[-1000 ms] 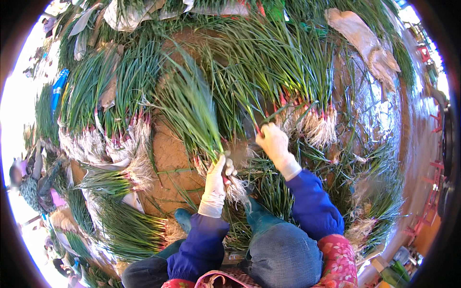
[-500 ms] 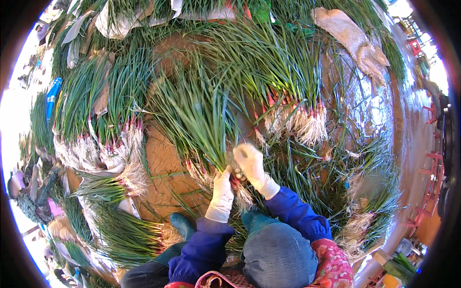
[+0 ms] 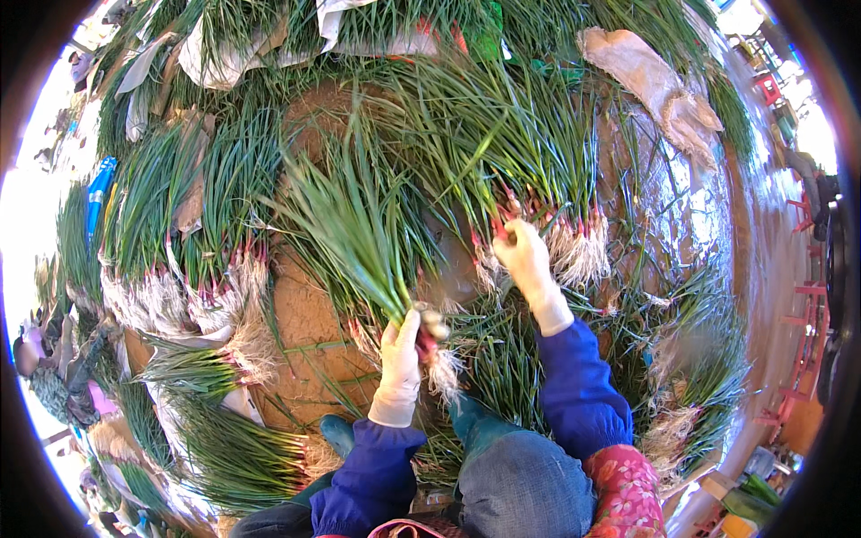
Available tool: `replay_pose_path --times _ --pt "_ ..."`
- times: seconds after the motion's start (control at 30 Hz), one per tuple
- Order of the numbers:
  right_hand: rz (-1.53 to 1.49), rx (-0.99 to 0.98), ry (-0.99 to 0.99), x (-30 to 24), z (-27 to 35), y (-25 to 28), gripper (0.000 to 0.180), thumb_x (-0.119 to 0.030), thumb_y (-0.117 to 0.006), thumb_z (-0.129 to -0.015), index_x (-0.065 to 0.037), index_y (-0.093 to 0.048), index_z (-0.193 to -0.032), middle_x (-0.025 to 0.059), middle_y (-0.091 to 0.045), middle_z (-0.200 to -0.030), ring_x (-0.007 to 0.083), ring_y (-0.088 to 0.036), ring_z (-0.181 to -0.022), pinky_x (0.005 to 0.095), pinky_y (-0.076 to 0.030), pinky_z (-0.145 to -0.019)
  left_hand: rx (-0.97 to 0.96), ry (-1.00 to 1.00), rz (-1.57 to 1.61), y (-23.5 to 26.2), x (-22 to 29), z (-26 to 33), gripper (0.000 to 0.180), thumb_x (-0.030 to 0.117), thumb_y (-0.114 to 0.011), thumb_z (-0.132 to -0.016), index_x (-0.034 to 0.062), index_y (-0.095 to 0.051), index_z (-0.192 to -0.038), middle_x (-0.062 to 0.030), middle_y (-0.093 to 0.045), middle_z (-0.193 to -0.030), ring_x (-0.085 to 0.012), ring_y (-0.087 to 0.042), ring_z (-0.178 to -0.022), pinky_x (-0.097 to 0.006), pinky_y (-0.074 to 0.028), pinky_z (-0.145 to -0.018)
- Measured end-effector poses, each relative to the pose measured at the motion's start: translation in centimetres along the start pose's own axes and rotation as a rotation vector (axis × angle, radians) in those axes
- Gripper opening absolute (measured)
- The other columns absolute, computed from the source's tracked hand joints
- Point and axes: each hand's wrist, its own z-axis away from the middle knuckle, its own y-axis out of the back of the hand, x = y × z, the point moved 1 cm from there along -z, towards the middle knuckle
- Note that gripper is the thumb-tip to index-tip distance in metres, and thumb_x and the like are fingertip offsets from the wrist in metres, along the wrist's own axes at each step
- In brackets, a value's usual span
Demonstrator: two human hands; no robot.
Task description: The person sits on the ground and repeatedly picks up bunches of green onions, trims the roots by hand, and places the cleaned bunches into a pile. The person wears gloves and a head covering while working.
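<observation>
Pale cloth gloves, matt, on left hand (image 3: 401, 354) and right hand (image 3: 527, 261); green onion bunch (image 3: 359, 242) glossy-leaved, roots fibrous; ground (image 3: 300, 314) rough brown earth.

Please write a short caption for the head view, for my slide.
Gloved left hand holds a scallion bunch upright; right hand reaches into the scallion pile.

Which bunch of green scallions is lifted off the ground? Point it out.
The bunch of green scallions gripped near its roots by the white-gloved left hand; the other bunches lie on the brown ground. The right hand reaches into a lying pile.
</observation>
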Motion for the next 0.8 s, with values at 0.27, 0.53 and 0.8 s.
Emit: replay_pose_path --times 0.27,0.53,0.8 --pt "-0.417 -0.586 -0.109 -6.0 10.7 4.1 0.022 -0.027 -0.068 -0.087 -0.006 -0.070 -0.093 0.0035 -0.066 -0.077 0.0107 -0.057 -0.061 0.0298 -0.049 -0.056 -0.107 0.075 -0.092 0.2 -3.6 -0.8 0.015 0.015 -0.061 -0.093 0.0020 -0.065 -0.099 -0.0066 -0.070 -0.083 -0.0088 -0.059 -0.057 -0.021 -0.047 -0.050" --pt "-1.289 -0.214 -0.938 -2.4 9.1 -1.7 0.019 -0.022 -0.055 -0.094 -0.005 -0.062 -0.088 0.0023 -0.059 -0.069 0.0122 -0.055 -0.054 0.0263 -0.045 -0.051 0.119 0.021 -0.023 1.6 -6.2 2.2 0.010 0.011 -0.057 -0.093 0.0021 -0.058 -0.089 -0.0090 -0.067 -0.079 -0.0129 -0.060 -0.059 -0.023 -0.050 -0.052" --pt "0.024 -0.424 0.044 -4.7 10.8 -3.1 0.029 -0.034 -0.056 -0.092 -0.008 -0.060 -0.082 0.0144 -0.062 -0.067 0.0319 -0.064 -0.064 0.0413 -0.050 -0.055 0.097 0.149 -0.154 2.5 -6.7 2.9 0.013 0.011 -0.063 -0.090 0.0012 -0.062 -0.099 -0.0092 -0.069 -0.078 -0.0141 -0.064 -0.058 -0.023 -0.049 -0.049"
